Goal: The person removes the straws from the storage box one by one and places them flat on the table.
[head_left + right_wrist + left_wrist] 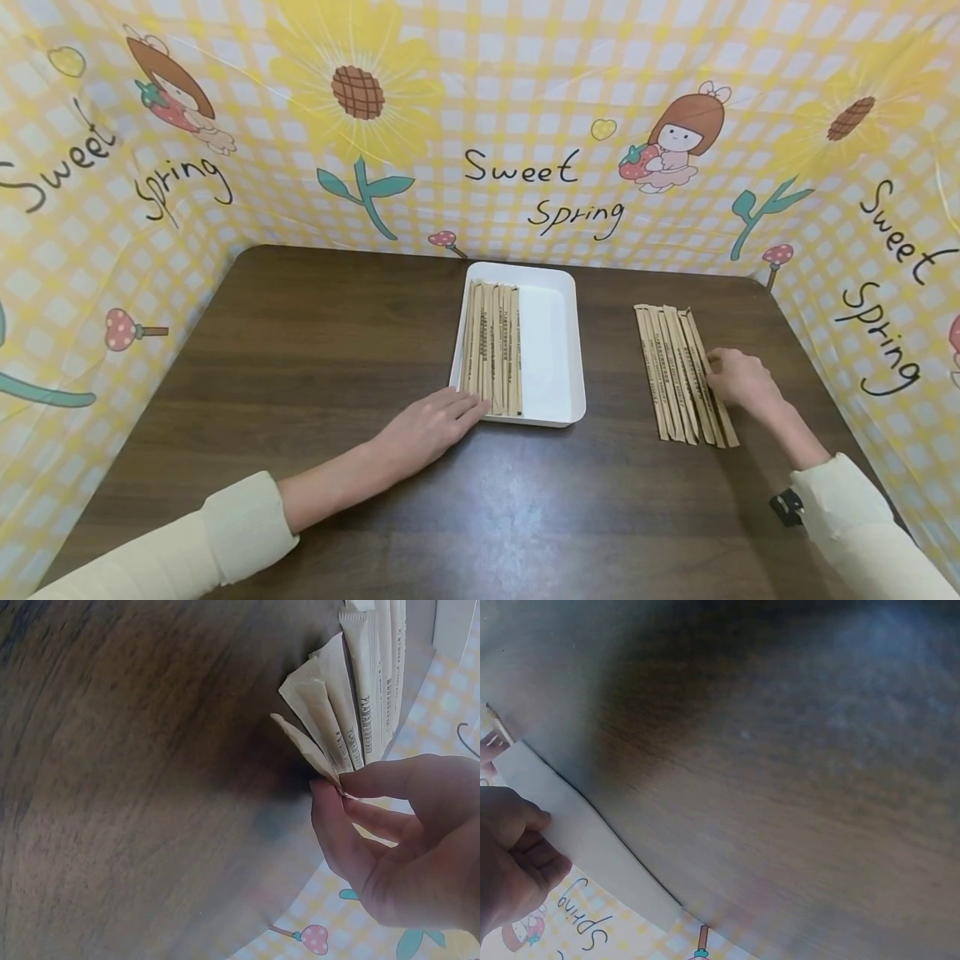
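My left hand (435, 423) holds the near left corner of a white tray (552, 350), with its fingers at the rim. In the left wrist view, the curled fingers overlap the tray's outer wall (592, 840). Several paper-wrapped straws (491, 350) lie side by side in the tray's left half. To the right of the tray, my right hand (742, 383) is at the outer edge of a second row of wrapped straws (671, 375) on the table. In the right wrist view, thumb and fingers pinch the outermost wrapped straw (304, 742), which is tilted up from its neighbours.
The dark wooden table (337, 333) is enclosed at the back and sides by a yellow checked cloth (487, 108) with printed flowers and words. A small black object (786, 507) shows at the right sleeve.
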`<state>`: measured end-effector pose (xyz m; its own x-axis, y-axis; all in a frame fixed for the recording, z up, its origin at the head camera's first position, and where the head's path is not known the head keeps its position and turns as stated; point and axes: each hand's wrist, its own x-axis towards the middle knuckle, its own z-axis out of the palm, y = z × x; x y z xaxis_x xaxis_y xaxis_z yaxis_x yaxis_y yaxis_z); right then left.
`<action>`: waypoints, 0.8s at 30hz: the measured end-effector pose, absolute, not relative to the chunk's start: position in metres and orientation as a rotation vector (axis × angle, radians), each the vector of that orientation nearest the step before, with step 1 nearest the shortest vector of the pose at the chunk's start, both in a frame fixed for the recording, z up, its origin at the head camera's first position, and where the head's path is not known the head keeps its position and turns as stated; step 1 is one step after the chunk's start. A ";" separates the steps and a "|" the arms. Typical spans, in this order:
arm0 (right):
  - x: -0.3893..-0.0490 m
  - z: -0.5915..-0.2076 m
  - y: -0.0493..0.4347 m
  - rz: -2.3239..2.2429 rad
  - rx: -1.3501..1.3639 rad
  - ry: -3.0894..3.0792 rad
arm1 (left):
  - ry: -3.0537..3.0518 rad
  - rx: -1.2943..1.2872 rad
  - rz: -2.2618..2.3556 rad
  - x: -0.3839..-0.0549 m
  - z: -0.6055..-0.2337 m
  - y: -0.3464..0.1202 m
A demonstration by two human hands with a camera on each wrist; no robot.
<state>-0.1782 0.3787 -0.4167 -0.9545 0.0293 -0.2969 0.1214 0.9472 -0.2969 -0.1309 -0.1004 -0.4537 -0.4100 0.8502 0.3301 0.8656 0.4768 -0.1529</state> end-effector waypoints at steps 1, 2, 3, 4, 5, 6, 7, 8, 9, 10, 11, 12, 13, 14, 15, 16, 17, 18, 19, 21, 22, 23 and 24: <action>-0.178 -0.417 0.378 -0.457 0.112 2.810 | -2.369 -1.440 -0.059 -0.131 -0.453 -0.100; -0.178 -0.417 0.378 -0.460 0.114 2.808 | -2.371 -1.439 -0.058 -0.131 -0.453 -0.101; -0.178 -0.417 0.378 -0.464 0.114 2.805 | -2.373 -1.438 -0.056 -0.131 -0.453 -0.101; -0.178 -0.417 0.378 -0.466 0.119 2.802 | -2.374 -1.437 -0.057 -0.131 -0.453 -0.101; -0.178 -0.417 0.378 -0.463 0.119 2.804 | -2.375 -1.437 -0.060 -0.131 -0.452 -0.101; -0.178 -0.417 0.377 -0.459 0.118 2.808 | -2.374 -1.437 -0.061 -0.131 -0.452 -0.101; -0.178 -0.417 0.377 -0.454 0.115 2.813 | -2.373 -1.437 -0.061 -0.131 -0.452 -0.101; -0.177 -0.417 0.377 -0.453 0.117 2.812 | -2.372 -1.437 -0.063 -0.131 -0.453 -0.101; -0.177 -0.417 0.377 -0.452 0.117 2.811 | -2.371 -1.437 -0.063 -0.131 -0.453 -0.101; -0.177 -0.417 0.377 -0.449 0.116 2.812 | -2.370 -1.436 -0.062 -0.131 -0.453 -0.100; -0.177 -0.417 0.377 -0.452 0.114 2.812 | -2.368 -1.435 -0.061 -0.131 -0.453 -0.100; -0.176 -0.417 0.377 -0.456 0.115 2.808 | -2.368 -1.435 -0.061 -0.130 -0.453 -0.100; -0.176 -0.417 0.377 -0.464 0.116 2.800 | -2.368 -1.434 -0.061 -0.130 -0.453 -0.100; -0.176 -0.417 0.377 -0.469 0.117 2.797 | -2.368 -1.434 -0.062 -0.130 -0.453 -0.100; -0.176 -0.418 0.377 -0.469 0.113 2.798 | -2.369 -1.434 -0.061 -0.130 -0.453 -0.100; -0.176 -0.418 0.377 -0.472 0.116 2.795 | -2.370 -1.435 -0.061 -0.130 -0.453 -0.100; -0.176 -0.417 0.377 -0.476 0.120 2.789 | -2.371 -1.436 -0.062 -0.130 -0.454 -0.100; -0.176 -0.417 0.377 -0.477 0.123 2.787 | -2.372 -1.438 -0.062 -0.131 -0.454 -0.100; -0.176 -0.417 0.377 -0.474 0.123 2.792 | -2.373 -1.439 -0.063 -0.131 -0.454 -0.100; -0.177 -0.415 0.376 -0.462 0.124 2.810 | -2.373 -1.439 -0.060 -0.131 -0.453 -0.100; -0.177 -0.414 0.375 -0.457 0.127 2.819 | -2.374 -1.440 -0.059 -0.131 -0.453 -0.099; -0.177 -0.413 0.374 -0.448 0.122 2.836 | -2.374 -1.440 -0.058 -0.131 -0.453 -0.100; -0.177 -0.411 0.372 -0.445 0.115 2.852 | -2.374 -1.439 -0.056 -0.131 -0.453 -0.100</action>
<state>-0.1771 0.3723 -0.4113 -0.9652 0.0388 -0.2587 0.1157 0.9503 -0.2891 -0.1308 -0.0996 -0.4528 -0.4150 0.8497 0.3252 0.8640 0.4801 -0.1518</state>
